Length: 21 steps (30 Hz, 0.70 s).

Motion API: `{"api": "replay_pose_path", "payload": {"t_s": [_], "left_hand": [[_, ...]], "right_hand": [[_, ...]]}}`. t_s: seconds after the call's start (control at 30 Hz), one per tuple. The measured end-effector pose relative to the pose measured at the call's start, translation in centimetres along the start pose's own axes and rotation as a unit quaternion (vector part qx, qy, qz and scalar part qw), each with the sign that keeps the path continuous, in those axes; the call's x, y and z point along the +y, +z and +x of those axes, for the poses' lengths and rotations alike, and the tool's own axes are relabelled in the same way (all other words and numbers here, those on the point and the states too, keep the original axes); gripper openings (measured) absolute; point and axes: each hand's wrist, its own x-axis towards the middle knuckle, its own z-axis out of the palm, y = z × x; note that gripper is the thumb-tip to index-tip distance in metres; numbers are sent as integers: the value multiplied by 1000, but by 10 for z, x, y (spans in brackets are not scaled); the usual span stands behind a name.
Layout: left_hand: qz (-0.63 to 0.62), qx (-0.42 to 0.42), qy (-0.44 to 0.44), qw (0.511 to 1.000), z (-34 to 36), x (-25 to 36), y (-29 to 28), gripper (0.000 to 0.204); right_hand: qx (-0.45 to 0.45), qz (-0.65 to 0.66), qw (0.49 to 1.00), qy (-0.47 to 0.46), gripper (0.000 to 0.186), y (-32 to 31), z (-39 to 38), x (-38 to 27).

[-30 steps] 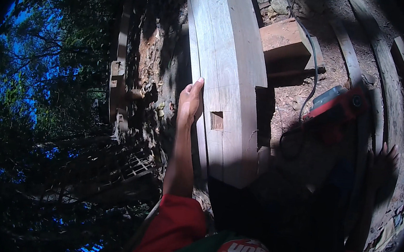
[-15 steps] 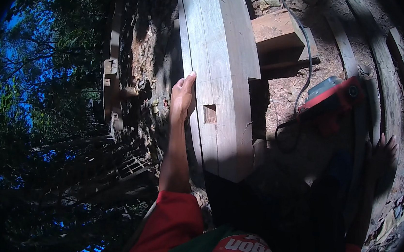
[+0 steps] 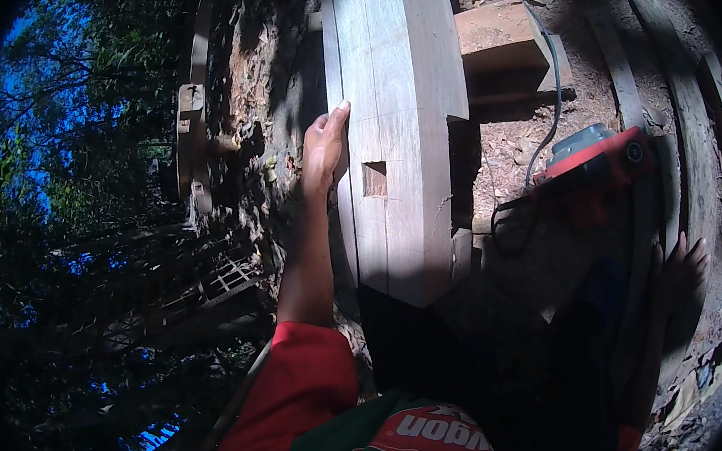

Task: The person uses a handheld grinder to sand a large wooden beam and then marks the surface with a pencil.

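Observation:
A long pale wooden beam [image 3: 379,79] runs away from me, with a square mortise hole [image 3: 375,178] cut in its top face and thin marking lines on it. My left hand [image 3: 324,144] is closed on the beam's left edge, thumb lying along the edge; its other fingers are partly hidden. Over to the right, my right hand [image 3: 684,261] rests in shadow on a weathered timber [image 3: 689,161], fingers spread and holding nothing. Between the beam and that timber lies a red and black corded power tool [image 3: 597,161].
A dark cord [image 3: 558,97] loops from the tool across ground strewn with shavings. A squared wood block [image 3: 504,44] sits right of the beam. Rough bark [image 3: 255,102] and a notched timber [image 3: 190,122] lie to the left, with trees beyond. More poles [image 3: 721,99] lie far right.
The whole view has shifted slightly, so the beam and tool sit a little higher in the picture. Both hands keep their places on the wood.

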Motion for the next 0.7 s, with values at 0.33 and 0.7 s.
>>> {"api": "replay_pose_path", "payload": {"t_s": [0.33, 0.7], "left_hand": [[-68, 13, -104, 992, -15, 17, 6, 78], [-241, -121, -37, 962, 5, -6, -10, 59]], "right_hand": [[-24, -18, 1000, 6, 62, -10, 3, -3], [31, 88, 995, 33, 51, -5, 15, 3]]}}
